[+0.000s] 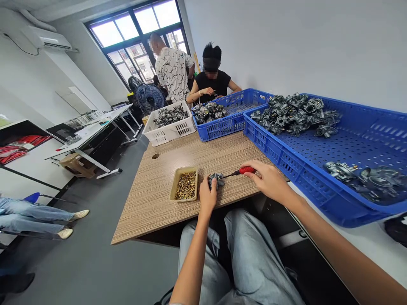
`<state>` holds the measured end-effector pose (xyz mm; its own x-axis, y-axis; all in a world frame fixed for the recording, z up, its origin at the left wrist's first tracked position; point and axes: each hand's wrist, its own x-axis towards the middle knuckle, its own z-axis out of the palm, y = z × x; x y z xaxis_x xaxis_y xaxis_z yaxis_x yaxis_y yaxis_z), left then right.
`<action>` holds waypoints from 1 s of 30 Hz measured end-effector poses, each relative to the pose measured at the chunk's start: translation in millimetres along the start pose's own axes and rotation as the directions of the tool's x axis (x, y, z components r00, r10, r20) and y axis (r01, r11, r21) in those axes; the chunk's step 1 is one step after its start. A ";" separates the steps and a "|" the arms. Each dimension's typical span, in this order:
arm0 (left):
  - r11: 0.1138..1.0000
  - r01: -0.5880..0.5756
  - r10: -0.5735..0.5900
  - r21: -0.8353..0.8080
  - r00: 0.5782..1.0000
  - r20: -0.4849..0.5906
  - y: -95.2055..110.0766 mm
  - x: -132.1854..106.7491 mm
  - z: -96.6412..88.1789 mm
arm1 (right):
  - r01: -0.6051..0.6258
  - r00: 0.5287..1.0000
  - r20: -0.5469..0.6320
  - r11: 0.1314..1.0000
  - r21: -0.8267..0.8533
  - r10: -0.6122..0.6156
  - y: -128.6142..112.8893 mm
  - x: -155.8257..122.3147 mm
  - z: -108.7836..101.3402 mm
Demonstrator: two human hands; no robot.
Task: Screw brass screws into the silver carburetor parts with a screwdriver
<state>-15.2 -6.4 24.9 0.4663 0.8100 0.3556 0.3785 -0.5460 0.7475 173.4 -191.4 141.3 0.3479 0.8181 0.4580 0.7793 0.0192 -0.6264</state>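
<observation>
My left hand (207, 196) grips a small grey metal carburetor part (217, 178) on the wooden table (152, 199). My right hand (267, 180) holds a red-handled screwdriver (245, 170), its dark shaft pointing left into the part. A shallow tan tray (175, 182) of brass screws sits just left of my left hand.
A large blue crate (295, 165) with metal carburetor parts stands to my right. A second blue crate (219, 127) and a white basket (168, 132) of parts are farther back, where two people work. A fan (149, 97), another desk and a seated person's legs (34, 218) lie to the left.
</observation>
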 end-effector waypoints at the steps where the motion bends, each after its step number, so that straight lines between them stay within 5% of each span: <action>1: 1.000 0.007 -0.007 0.006 1.000 -0.002 0.0 -0.2 0.1 | 0.005 1.000 -0.001 1.000 -0.001 -0.005 -1.2 -0.4 0.1; 23: 1.000 0.008 -0.008 -0.024 1.000 -0.012 2.0 0.1 -0.6 | -0.045 0.999 0.001 0.996 -0.075 0.045 -7.5 -1.6 -1.2; 30: 0.999 0.001 0.000 -0.046 1.000 0.008 8.6 1.0 -4.3 | 0.038 0.998 0.059 0.999 0.019 -0.039 -6.9 -0.9 -1.3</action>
<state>-14.9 -9.4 34.1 0.4723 0.8086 0.3510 0.3420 -0.5351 0.7725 168.4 -193.1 146.1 0.2861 0.8492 0.4438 0.7819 0.0609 -0.6205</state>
